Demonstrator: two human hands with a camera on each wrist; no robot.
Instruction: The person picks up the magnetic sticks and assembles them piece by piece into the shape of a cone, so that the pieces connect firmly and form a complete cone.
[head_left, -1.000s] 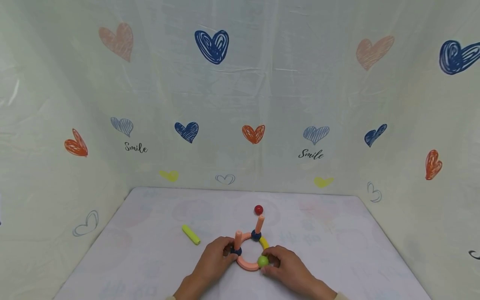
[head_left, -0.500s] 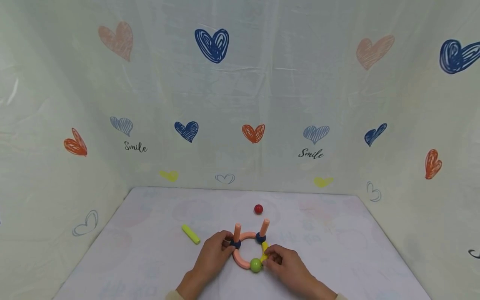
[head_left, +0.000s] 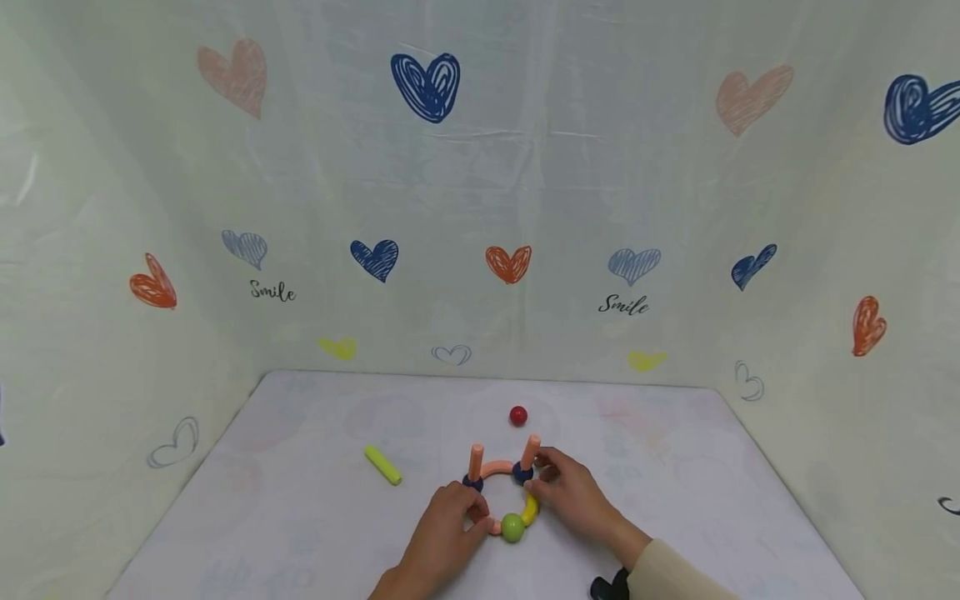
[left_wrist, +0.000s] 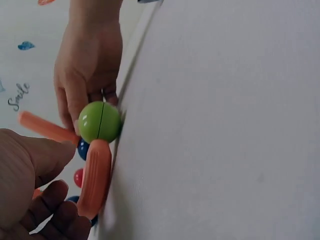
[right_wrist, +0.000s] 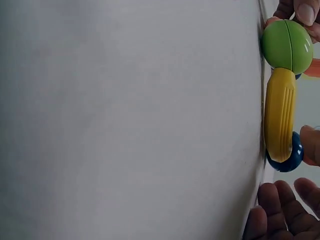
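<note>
A ring of toy building pieces lies on the table. It joins a green ball, a yellow curved rod, orange curved rods and two dark blue balls. Straight orange rods stand up from both blue balls. My right hand holds the far right dark blue ball, thumb against it and fingers on its other side. My left hand is at the ring's near left, fingertips right at the near orange curved rod. A gap shows between thumb and fingers in the left wrist view.
Behind the ring lies a loose red ball. A yellow-green straight rod rests to the left. A curtain with printed hearts surrounds the white table. Something black shows beside the right sleeve.
The ring has turned slightly clockwise. My left hand has left the left blue ball and moved nearer me; my right hand has gone from the green ball, past the yellow rod, to the far blue ball.
</note>
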